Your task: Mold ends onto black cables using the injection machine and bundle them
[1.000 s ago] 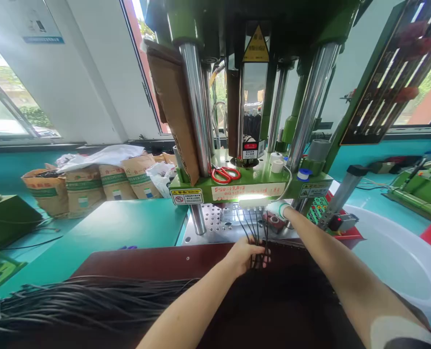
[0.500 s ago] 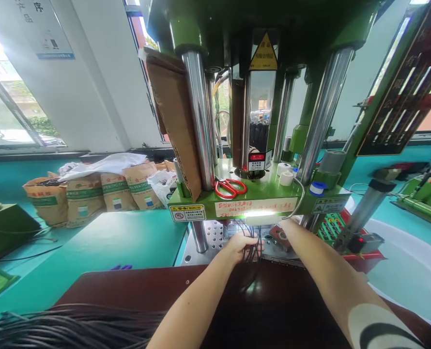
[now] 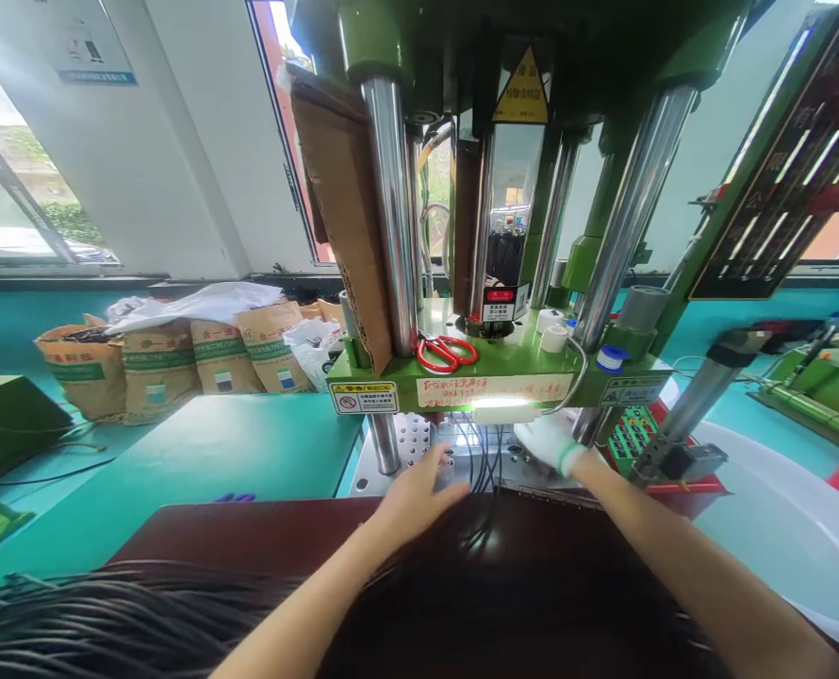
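Cables [image 3: 488, 462]: thin, black, curved | left hand [image 3: 414, 492]: grip spread | white-gloved right hand [image 3: 550, 443]: grip unclear

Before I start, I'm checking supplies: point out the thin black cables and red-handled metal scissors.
Thin black cables [image 3: 486, 462]: head view, their middle.
Red-handled metal scissors [image 3: 449, 353]: head view, handles.

Red scissors [image 3: 451, 356] lie at the front edge of the green platform [image 3: 510, 358], left of centre; a blue-and-white spool [image 3: 611, 358] sits near its front right corner.
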Available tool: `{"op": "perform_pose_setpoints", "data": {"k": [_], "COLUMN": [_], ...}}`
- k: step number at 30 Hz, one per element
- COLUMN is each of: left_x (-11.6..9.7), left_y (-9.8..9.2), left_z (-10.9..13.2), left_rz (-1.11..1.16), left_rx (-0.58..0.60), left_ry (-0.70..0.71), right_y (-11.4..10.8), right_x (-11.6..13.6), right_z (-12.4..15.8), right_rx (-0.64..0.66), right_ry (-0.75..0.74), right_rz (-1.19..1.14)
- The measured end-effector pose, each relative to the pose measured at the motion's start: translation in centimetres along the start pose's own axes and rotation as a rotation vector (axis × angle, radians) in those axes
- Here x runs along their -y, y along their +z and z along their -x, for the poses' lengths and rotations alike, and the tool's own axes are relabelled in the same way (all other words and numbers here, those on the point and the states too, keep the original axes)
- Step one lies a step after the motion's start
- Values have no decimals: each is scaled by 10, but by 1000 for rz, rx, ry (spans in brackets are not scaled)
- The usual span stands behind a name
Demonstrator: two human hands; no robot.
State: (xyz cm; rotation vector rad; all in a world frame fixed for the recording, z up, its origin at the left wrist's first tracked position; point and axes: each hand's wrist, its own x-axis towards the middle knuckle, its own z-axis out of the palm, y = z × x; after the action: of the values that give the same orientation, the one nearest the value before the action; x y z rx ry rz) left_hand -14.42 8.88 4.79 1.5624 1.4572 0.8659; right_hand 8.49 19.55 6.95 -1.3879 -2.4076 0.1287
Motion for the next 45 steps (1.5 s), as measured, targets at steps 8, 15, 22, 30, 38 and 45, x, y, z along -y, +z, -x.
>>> {"op": "perform_pose_setpoints", "data": {"k": [8,15,22,30,38,45], "left_x": [89,112,93,29,-5,14], "left_y": [-67,-48,-33,-34,37,41], "left_z": [145,138,132,56,-95,-105], "left_rz": [-1049,-1179,-1062,-487,-619,-758], "left_rx": [74,-147,-37,-63,-333,-316], "left_ry": [5,274,232,223,-154,-135], "right_y": [5,9,9,-12,42,61], "right_x": [2,-5,-30,-13,-7,-17], "right_z": [146,166,183,119,-14,-34], "right_rx": [404,189,174,326,140,163], "right_ry": [-483,-520,-470,-159,311,366], "right_rz": [123,362,339,-135,-28,99]}}
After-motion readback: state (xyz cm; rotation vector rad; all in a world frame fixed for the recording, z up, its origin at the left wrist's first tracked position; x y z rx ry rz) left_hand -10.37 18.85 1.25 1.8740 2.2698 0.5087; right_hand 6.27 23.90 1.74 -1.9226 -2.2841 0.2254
